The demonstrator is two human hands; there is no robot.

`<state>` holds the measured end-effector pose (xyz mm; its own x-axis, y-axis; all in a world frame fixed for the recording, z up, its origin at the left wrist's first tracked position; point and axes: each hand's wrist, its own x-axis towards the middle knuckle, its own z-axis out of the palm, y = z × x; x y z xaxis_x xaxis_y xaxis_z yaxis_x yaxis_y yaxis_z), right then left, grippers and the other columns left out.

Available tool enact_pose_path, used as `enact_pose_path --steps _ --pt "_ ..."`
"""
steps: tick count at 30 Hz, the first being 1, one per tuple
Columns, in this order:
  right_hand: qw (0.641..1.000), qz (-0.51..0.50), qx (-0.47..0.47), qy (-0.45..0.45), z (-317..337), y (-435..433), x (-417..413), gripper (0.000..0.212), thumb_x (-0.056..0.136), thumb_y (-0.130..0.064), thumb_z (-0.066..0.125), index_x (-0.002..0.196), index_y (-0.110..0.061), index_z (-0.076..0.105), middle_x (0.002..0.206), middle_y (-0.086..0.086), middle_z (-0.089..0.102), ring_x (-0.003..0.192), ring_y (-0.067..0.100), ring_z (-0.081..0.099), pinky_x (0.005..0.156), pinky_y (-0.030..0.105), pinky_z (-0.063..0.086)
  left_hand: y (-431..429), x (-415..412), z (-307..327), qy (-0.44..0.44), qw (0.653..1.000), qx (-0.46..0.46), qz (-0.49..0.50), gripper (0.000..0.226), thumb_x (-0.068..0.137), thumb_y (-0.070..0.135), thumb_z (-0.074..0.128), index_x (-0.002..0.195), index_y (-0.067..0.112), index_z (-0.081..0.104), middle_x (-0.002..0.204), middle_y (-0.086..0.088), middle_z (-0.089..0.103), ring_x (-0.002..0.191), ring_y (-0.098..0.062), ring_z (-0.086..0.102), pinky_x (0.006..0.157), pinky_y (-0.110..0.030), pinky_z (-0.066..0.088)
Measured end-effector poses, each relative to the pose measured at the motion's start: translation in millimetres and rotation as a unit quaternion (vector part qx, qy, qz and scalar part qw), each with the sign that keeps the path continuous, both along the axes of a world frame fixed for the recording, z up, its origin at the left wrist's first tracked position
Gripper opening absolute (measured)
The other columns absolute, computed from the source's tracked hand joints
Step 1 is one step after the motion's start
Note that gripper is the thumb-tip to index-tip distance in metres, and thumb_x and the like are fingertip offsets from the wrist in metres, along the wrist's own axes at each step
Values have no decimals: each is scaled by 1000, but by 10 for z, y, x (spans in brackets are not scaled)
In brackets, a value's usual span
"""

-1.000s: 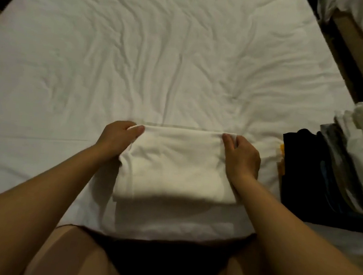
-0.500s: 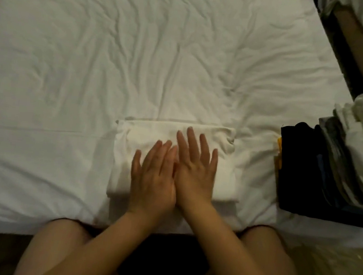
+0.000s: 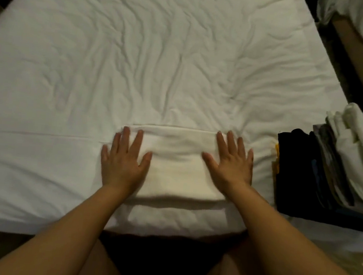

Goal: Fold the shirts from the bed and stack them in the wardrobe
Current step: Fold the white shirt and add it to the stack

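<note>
Where its wrinkled white sheet (image 3: pixel 162 57) spreads across nearly the whole view, the bed (image 3: pixel 34 211) fills the scene, and the person's legs (image 3: pixel 99 270) show just below its near edge. On the bed's right side, close to that edge, lies a pile of folded clothes (image 3: pixel 301 177). A dark garment faces the middle of the bed, greyish pieces come next, and white ones lie furthest right. A sliver of yellow shows at the pile's left edge. Left of the pile and apart from it, the folded white shirt (image 3: pixel 175 165) lies flat on the sheet as a neat rectangle near the bed's front edge. The left hand (image 3: pixel 124 165) rests palm down on the shirt's left end. The right hand (image 3: pixel 231 167) rests palm down on its right end, with bare cloth between the two. Both hands have their fingers straight and slightly spread, pressing on the fabric and gripping nothing. The fingertips reach towards the shirt's far fold.
</note>
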<state>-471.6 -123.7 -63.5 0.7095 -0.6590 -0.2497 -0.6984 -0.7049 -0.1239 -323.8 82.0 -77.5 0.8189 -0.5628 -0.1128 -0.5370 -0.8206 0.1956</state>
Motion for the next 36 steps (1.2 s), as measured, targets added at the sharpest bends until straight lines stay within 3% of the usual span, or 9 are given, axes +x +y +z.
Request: enact_pose_path --steps 5,9,12,14,16,23,28,31,36 --pt "997 -27 58 -39 59 47 -214 72 91 -63 29 149 -35 -3 159 1 -4 146 19 0 116 38 1 169 -118 131 68 994 -71 50 77 78 70 11 147 37 22 149 -20 26 135 -36 27 109 -44 25" --pt "976 -90 165 -108 165 247 -277 70 88 -49 53 148 -37 18 156 1 18 141 24 22 112 33 20 216 -254 314 229 951 -178 107 60 93 48 46 147 35 23 145 -14 37 129 -31 39 101 -33 31" --pt "897 -153 354 -215 316 250 -311 67 84 -26 66 142 -35 35 143 -2 36 130 19 39 103 27 36 255 -237 518 399 851 -316 133 64 89 25 62 144 33 30 146 1 36 123 -16 40 97 -25 32" --pt "831 -175 467 -246 447 263 -373 63 84 -11 66 139 -29 42 134 -4 44 113 13 50 87 17 45 314 -238 648 447 823 -329 122 68 87 17 64 144 31 31 137 6 36 116 -13 39 95 -26 33" --pt "805 -181 506 -250 585 286 -441 61 84 -2 63 138 -24 45 129 -1 47 95 10 56 73 12 48 364 -257 763 463 815 -329 119 69 85 14 64 144 30 32 129 6 37 114 -14 39 95 -28 35" --pt "793 -149 488 -333 1406 93 -821 65 83 -3 65 137 -33 45 133 -3 44 114 19 51 91 29 45 210 -515 1367 477 755 -439 99 63 85 10 61 140 33 39 133 2 45 102 -15 56 81 -33 48" --pt "810 -71 396 -426 2189 -147 -1233 67 80 0 68 134 -34 46 129 -16 49 113 1 50 93 13 44 -81 -853 1908 444 731 -518 28 64 80 11 62 135 38 43 133 4 53 105 -10 60 74 -22 55" --pt "802 -63 366 -469 2581 -467 -1580 68 78 2 68 128 -39 48 134 -9 49 117 9 52 102 26 42 -418 -1125 2227 411 733 -541 -27 69 78 12 64 138 37 40 132 10 52 106 -2 57 73 -14 53" --pt "811 -104 330 -471 2895 -1085 -2278 69 81 0 65 138 -30 42 131 -9 47 109 6 54 91 18 48 -1235 -1570 2670 364 766 -519 -103 77 78 16 71 143 36 34 135 8 45 112 -10 53 90 -27 47"
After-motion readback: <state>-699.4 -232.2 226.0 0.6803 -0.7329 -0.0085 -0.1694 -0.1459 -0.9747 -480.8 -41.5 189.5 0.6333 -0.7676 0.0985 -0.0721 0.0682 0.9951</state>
